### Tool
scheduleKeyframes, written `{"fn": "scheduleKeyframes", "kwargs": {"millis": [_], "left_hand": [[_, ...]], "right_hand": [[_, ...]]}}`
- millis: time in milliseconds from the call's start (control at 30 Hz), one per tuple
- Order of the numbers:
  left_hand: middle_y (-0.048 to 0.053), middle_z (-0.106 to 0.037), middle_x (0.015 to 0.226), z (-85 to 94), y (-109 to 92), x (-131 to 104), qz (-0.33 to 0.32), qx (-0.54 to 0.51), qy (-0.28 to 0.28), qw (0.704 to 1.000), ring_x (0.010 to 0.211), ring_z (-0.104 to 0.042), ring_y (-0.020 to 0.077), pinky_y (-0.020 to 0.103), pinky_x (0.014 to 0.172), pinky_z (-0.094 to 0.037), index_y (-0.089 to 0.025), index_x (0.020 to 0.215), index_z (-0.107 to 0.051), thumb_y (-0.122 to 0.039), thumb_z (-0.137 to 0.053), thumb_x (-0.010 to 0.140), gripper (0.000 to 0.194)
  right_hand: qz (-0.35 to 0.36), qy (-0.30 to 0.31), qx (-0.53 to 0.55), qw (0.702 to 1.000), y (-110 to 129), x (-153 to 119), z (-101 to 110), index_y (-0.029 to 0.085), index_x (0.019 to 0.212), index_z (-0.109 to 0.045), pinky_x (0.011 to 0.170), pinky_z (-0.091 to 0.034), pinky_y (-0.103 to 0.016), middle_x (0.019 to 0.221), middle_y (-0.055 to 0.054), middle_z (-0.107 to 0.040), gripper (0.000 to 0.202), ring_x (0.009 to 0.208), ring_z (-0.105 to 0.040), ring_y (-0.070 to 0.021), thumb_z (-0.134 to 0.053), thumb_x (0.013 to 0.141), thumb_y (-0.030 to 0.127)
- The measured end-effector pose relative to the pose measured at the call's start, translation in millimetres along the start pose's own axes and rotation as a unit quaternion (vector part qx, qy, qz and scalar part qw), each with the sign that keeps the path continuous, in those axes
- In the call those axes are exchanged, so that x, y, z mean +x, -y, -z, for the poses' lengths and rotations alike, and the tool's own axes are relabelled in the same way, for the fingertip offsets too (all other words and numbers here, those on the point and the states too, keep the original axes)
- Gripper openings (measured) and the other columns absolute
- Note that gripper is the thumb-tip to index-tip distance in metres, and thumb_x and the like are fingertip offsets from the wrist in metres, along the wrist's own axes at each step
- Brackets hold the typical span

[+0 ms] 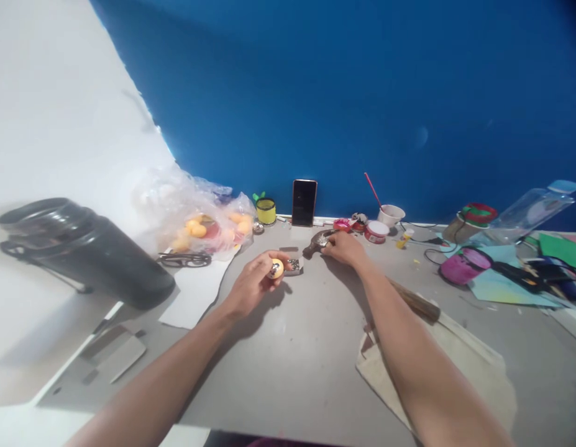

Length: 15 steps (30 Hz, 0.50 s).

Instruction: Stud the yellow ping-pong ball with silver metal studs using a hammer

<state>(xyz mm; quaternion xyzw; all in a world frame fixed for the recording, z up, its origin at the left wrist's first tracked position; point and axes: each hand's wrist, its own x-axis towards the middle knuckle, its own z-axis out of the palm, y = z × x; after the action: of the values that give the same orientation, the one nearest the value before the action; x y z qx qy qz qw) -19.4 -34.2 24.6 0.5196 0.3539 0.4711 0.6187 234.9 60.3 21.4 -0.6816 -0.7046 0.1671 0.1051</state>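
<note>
My left hand is closed round a small yellow ball with a dark and silvery patch on its face. Just beyond it lies a small open box with tiny dark bits inside. My right hand reaches to the hammer, its fingertips pinched at a small shiny silver piece by the hammer's head. Whether the fingers also touch the hammer cannot be made out. The wooden handle runs under my right forearm, which hides its middle, and ends over a beige cloth.
A dark flask, eyeglasses and a plastic bag of yellow balls are at left. A phone leans against the blue wall. A white cup with a red stick, a pink container and a clear bottle stand right.
</note>
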Motion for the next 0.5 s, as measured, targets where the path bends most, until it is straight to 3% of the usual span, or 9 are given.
{"fn": "scheduleKeyframes", "kwargs": {"millis": [233,500], "left_hand": [[0.009,-0.069,0.097,-2.8,-0.5,1.0,0.003,-0.043,-0.015,0.999,0.066,-0.053,0.0112,0.024,0.054,-0.039,-0.015,0.108,-0.067,-0.048,-0.07,0.089,0.039],[0.009,-0.068,0.094,-3.4,-2.7,1.7,0.006,-0.062,-0.022,0.998,0.066,-0.054,0.0111,0.024,0.055,-0.041,-0.013,0.097,-0.071,-0.044,-0.072,0.088,0.033]], "right_hand": [[-0.036,-0.005,-0.029,0.999,3.9,-1.5,-1.9,0.021,0.101,-0.077,0.076,-0.048,-0.032,0.104,-0.011,-0.077,0.026,0.095,-0.071,-0.0273,-0.065,0.084,0.037],[-0.006,-0.004,-0.047,0.999,-0.1,1.0,-7.5,0.018,0.103,-0.077,0.077,-0.048,-0.031,0.113,-0.014,-0.076,0.029,0.102,-0.07,-0.0283,-0.06,0.086,0.034]]}}
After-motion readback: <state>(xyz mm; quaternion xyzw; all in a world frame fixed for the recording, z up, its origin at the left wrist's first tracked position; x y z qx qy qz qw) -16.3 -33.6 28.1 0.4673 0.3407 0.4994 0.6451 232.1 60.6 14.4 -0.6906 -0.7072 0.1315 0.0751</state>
